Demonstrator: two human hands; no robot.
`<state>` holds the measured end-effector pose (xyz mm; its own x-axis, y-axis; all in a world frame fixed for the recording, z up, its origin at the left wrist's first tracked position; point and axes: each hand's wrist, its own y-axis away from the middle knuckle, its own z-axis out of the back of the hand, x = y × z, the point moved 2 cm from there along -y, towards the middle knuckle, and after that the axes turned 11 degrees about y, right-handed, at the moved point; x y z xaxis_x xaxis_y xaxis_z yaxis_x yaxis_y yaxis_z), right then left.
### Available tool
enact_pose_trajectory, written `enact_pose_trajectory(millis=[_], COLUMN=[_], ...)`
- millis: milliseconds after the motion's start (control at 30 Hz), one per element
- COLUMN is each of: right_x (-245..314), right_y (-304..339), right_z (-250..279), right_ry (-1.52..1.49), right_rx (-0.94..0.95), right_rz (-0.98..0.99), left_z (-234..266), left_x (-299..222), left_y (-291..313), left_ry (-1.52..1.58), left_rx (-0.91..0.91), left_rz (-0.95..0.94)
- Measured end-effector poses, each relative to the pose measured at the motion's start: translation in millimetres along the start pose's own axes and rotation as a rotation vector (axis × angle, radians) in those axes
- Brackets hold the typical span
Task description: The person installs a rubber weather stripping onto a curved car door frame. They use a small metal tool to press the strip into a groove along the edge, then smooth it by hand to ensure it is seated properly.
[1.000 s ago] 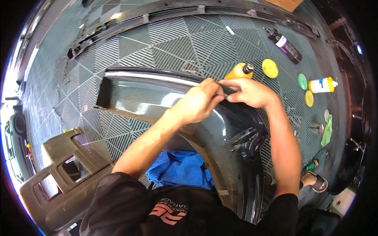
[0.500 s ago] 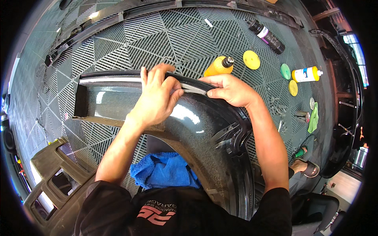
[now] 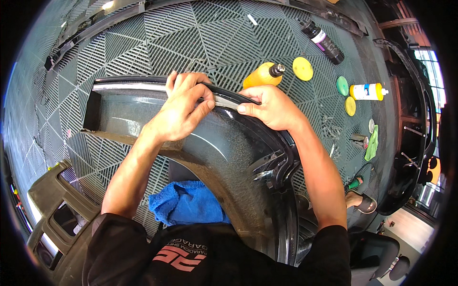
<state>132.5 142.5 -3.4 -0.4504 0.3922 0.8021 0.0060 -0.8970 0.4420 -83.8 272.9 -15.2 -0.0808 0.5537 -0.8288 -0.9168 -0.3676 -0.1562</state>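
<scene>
A black, curved car fender (image 3: 224,138) lies in front of me with its speckled hollow side up. Along its far edge runs a narrow pale grey strip (image 3: 131,87). My left hand (image 3: 183,107) is bent over this edge, fingers curled across the rim and thumb pointing right along the strip. To its right, my right hand (image 3: 269,107) pinches the rim, thumb on the near side and fingers beyond it. A short piece of the strip shows between the two hands. What lies under my left fingers is hidden.
Beyond the fender are an orange bottle (image 3: 262,75), a yellow pad (image 3: 302,69) and a black bottle (image 3: 324,43). A yellow-capped white bottle (image 3: 366,91) and green cloth (image 3: 372,143) lie right. Near me are a blue towel (image 3: 191,202) and a brown frame (image 3: 47,190).
The whole view has shifted slightly, with fender and hands appearing a little further left and higher. Both hands remain at the far edge, and the gap between them looks much the same.
</scene>
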Motion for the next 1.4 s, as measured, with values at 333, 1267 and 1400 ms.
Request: enact_pose_trajectory(millis=[333, 1267, 1400], right_x=[-2, -6, 2], right_y=[3, -8, -8], right_z=[-3, 24, 29], right_ry=[0.182, -0.089, -0.040], right_rx=[-0.274, -0.004, 0.209], right_rz=[-0.072, 0.001, -0.014], left_z=[-2, -3, -5], left_x=[6, 4, 4], left_y=[-7, -15, -16], left_ry=[0.046, 0.092, 0.097], left_rx=[0.003, -0.016, -0.032], left_rz=[-0.027, -0.050, -0.055])
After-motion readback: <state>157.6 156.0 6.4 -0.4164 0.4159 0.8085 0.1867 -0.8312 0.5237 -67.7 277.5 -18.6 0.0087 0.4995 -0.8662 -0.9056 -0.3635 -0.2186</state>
